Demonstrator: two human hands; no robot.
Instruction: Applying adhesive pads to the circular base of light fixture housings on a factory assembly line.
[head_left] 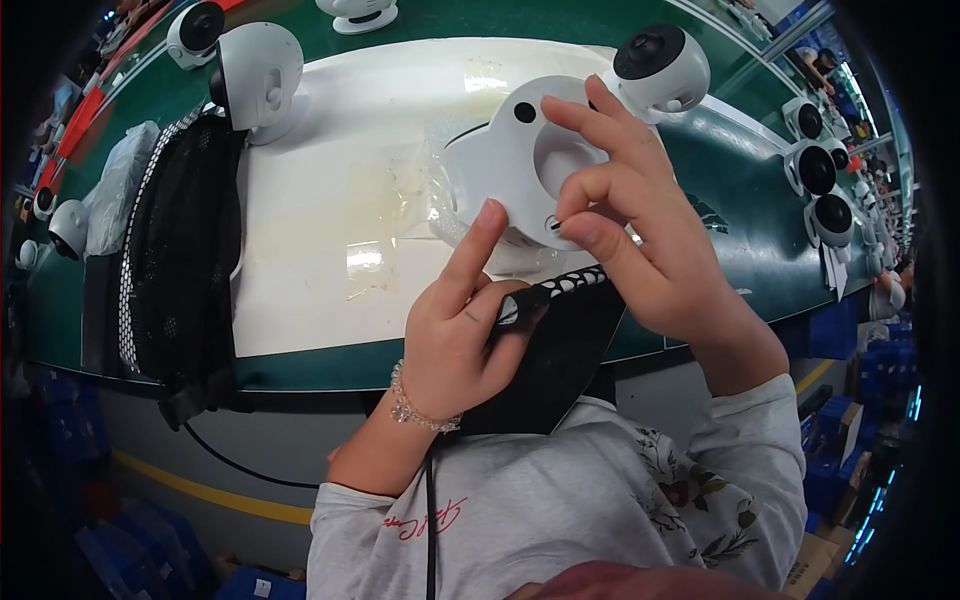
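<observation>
An upturned white security camera (490, 165) lies in front of me, its round base showing a hollow middle and a black round pad near the upper rim. My left hand (455, 330) has its index finger stretched against the base's lower left edge. Its other fingers curl around a black sheet (540, 385) with a row of round holes along its upper edge. My right hand (650, 220) pinches thumb and index finger at a small round recess on the base's lower rim. A tiny dark bit shows there, too small to name. The other right fingers are raised over the base.
White board (310, 220) covers part of the green table (720, 160). White cameras stand at the back left (265, 75), back right (662, 65) and far right (815, 170). Black perforated sheets (190, 250) are piled on the left beside a clear plastic bag (120, 190).
</observation>
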